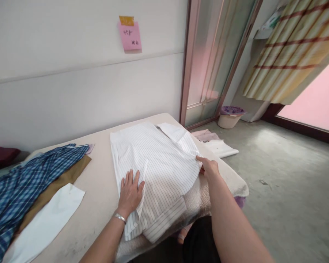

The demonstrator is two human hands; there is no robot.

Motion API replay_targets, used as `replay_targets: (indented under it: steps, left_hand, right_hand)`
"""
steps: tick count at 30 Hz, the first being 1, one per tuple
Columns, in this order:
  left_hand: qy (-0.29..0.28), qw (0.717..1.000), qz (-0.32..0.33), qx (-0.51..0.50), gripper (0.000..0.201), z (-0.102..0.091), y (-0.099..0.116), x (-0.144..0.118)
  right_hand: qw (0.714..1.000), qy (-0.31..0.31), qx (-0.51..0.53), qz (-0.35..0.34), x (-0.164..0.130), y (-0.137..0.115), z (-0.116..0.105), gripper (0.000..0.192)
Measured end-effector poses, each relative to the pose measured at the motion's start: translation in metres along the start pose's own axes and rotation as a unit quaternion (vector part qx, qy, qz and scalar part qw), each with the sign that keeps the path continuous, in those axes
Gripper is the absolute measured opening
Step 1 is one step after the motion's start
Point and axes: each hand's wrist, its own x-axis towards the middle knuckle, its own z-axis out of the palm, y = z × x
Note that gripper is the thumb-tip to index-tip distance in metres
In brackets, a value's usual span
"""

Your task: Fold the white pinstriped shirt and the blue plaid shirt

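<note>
The striped shirt [153, 171] is lying mid-table [98, 175], partly folded with one side turned in; sleeve and bottom look undone. The left hand [130, 191] is pressing flat on it, released; the right hand [208, 167] is pinching its right edge. Beyond the shirt, a floor basin [230, 117] is holding purple cloth.

Both forearms are bare with no sleeves in view, the left hand [130, 193] wears a thin silver bracelet [119, 218] at the wrist, the right hand [210, 168] wears nothing, and dark trousers [200, 241] show at 6 o'clock.
</note>
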Motion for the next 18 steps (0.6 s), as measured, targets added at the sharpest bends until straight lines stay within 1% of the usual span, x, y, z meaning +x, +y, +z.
replay_targets:
  steps: [3,6,8,9,11,12,13,14,16,18]
  left_hand:
    - [-0.004,1.000,0.007,-0.001,0.065,0.001,0.000,-0.004]
    - [-0.002,1.000,0.003,-0.006,0.063,-0.001,0.001,-0.003]
    - [0.007,1.000,-0.013,-0.024,0.054,-0.008,0.004,0.010]
    - [0.012,0.999,-0.020,-0.046,0.049,-0.013,0.007,0.023]
    - [0.019,0.991,-0.045,-0.127,0.038,-0.027,0.015,0.065]
    - [0.016,0.982,-0.058,-0.179,0.034,-0.033,0.021,0.092]
    - [0.011,0.967,-0.090,-0.238,0.028,-0.039,0.026,0.123]
    - [0.006,0.958,-0.108,-0.265,0.025,-0.042,0.033,0.156]
    - [-0.010,0.944,-0.129,-0.303,0.023,-0.041,0.046,0.224]
    - [-0.030,0.926,-0.155,-0.342,0.027,-0.031,0.060,0.284]
  right_hand:
    - [0.996,-0.010,0.077,0.041,-0.005,0.000,0.004,0.043]
    - [0.989,-0.022,0.130,0.066,-0.011,-0.003,0.003,0.036]
    - [0.984,-0.046,0.153,0.078,-0.012,-0.005,0.002,0.030]
    - [0.981,-0.063,0.162,0.082,-0.011,-0.006,0.001,0.025]
    - [0.977,-0.095,0.175,0.078,-0.009,-0.008,-0.001,0.018]
    - [0.975,-0.107,0.179,0.073,-0.009,-0.010,-0.002,0.016]
    - [0.976,-0.117,0.175,0.062,-0.009,-0.013,-0.003,0.016]
    - [0.977,-0.127,0.165,0.040,-0.011,-0.016,-0.004,0.016]
    - [0.977,-0.158,0.140,-0.029,-0.021,-0.026,-0.006,0.019]
    - [0.963,-0.207,0.126,-0.116,-0.039,-0.036,-0.006,0.025]
